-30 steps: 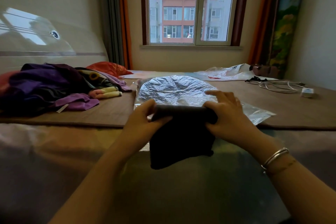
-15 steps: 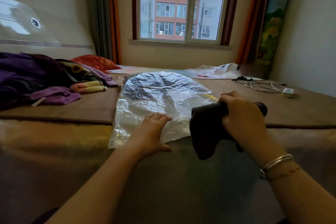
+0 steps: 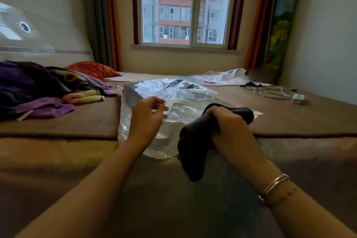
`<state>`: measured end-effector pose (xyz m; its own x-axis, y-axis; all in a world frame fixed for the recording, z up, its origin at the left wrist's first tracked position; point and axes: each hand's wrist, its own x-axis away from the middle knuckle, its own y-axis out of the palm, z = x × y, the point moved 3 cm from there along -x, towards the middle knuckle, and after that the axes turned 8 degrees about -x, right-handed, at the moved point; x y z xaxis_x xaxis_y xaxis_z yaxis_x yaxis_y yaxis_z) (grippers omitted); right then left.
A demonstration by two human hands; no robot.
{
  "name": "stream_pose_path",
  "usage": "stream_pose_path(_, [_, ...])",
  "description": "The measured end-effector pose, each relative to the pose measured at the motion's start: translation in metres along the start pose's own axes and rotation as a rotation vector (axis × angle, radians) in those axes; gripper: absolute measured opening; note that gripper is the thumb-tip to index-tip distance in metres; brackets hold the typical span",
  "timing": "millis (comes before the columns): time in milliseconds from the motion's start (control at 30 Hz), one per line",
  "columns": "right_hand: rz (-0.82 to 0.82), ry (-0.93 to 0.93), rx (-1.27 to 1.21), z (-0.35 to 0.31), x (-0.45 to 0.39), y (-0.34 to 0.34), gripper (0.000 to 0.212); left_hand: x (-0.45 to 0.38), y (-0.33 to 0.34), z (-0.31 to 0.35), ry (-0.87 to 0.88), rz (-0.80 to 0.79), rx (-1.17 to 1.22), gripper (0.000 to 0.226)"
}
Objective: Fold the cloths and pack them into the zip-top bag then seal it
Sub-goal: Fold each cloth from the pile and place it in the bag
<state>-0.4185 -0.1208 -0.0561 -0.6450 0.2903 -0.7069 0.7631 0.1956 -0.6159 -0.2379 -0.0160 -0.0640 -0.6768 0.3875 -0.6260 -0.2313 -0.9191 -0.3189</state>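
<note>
- you are at the packing step: your right hand [image 3: 230,128] is clamped round the folded dark cloth [image 3: 195,141], which hangs just right of the zip-top bag [image 3: 173,98] on the bed [image 3: 289,118].
- your left hand [image 3: 147,117] hovers over the bag's near half, fingers loosely curled; whether they pinch the film, i cannot tell.
- the bag lies flat with something dark already inside at its far end.
- judging by this, the next move calls for finding the bag's mouth, lifting one lip with the left hand and sliding the cloth in.
- the bag's near edge hangs over the mattress seam, towards you.
- left of the bag, the pile of purple clothes [image 3: 38,91] sits well apart; right of it, open room until the white cable [image 3: 270,91].
</note>
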Motion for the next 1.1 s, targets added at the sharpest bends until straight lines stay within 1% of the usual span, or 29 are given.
stream_pose_path(100, [0.001,-0.043,-0.06,-0.011,-0.012,0.015,0.021,-0.009,-0.006,0.016,-0.022,-0.017,0.098,0.016])
stream_pose_path(200, [-0.006,-0.063,-0.13,-0.021,-0.028,0.03,0.021,-0.021,-0.016,0.03,-0.01,-0.007,0.125,0.014])
stream_pose_path(267, [-0.044,-0.056,-0.167,-0.027,-0.039,0.044,0.021,-0.031,-0.024,0.035,-0.003,0.018,0.134,0.011])
stream_pose_path(333, [-0.132,-0.004,-0.234,-0.029,-0.049,0.061,0.02,-0.037,-0.031,0.038,-0.01,0.023,0.139,0.014])
stream_pose_path(400, [-0.232,0.087,-0.283,-0.026,-0.057,0.078,0.025,-0.041,-0.037,0.039,-0.006,0.018,0.144,0.019])
stream_pose_path(433, [-0.244,0.128,-0.28,-0.022,-0.061,0.085,0.026,-0.043,-0.039,0.04,0.009,0.016,0.136,0.022])
stream_pose_path(467, [-0.217,0.162,-0.256,-0.017,-0.066,0.088,0.023,-0.045,-0.04,0.042,0.039,0.008,0.105,0.027])
stream_pose_path(533, [-0.096,0.205,-0.158,-0.003,-0.081,0.086,0.014,-0.048,-0.039,0.048,0.172,-0.012,-0.065,0.046])
stream_pose_path(600, [-0.037,0.216,-0.011,0.012,-0.099,0.078,0.011,-0.051,-0.031,0.058,0.366,-0.018,-0.358,0.056])
stream_pose_path(667, [-0.083,0.255,0.151,0.031,-0.115,0.07,0.009,-0.057,-0.021,0.066,0.573,0.009,-0.591,0.056])
stream_pose_path(700, [-0.126,0.31,0.184,0.042,-0.122,0.068,0.015,-0.063,-0.016,0.067,0.659,0.015,-0.683,0.054])
stream_pose_path(733, [-0.142,0.353,0.189,0.052,-0.13,0.068,0.026,-0.07,-0.01,0.066,0.721,0.032,-0.761,0.049])
stream_pose_path(767, [-0.148,0.377,0.191,0.061,-0.139,0.067,0.031,-0.079,-0.004,0.062,0.767,0.046,-0.829,0.043])
stream_pose_path(800, [-0.118,0.38,0.196,0.069,-0.15,0.066,0.028,-0.088,0.001,0.059,0.793,0.044,-0.887,0.036])
stream_pose_path(833, [-0.102,0.378,0.227,0.075,-0.16,0.066,0.017,-0.098,0.006,0.055,0.768,0.007,-0.93,0.032])
stream_pose_path(867, [-0.118,0.381,0.245,0.08,-0.171,0.068,0.012,-0.108,0.012,0.051,0.707,-0.044,-0.958,0.036])
stream_pose_path(933, [-0.203,0.391,0.286,0.09,-0.191,0.08,0.026,-0.133,0.023,0.035,0.542,-0.159,-1.01,0.056])
stream_pose_path(1033, [-0.242,0.374,0.265,0.111,-0.22,0.107,0.029,-0.174,0.037,0.007,0.341,-0.274,-1.116,0.089])
stream_pose_path(1100, [-0.289,0.368,0.224,0.127,-0.239,0.129,0.031,-0.197,0.048,-0.018,0.238,-0.341,-1.164,0.104])
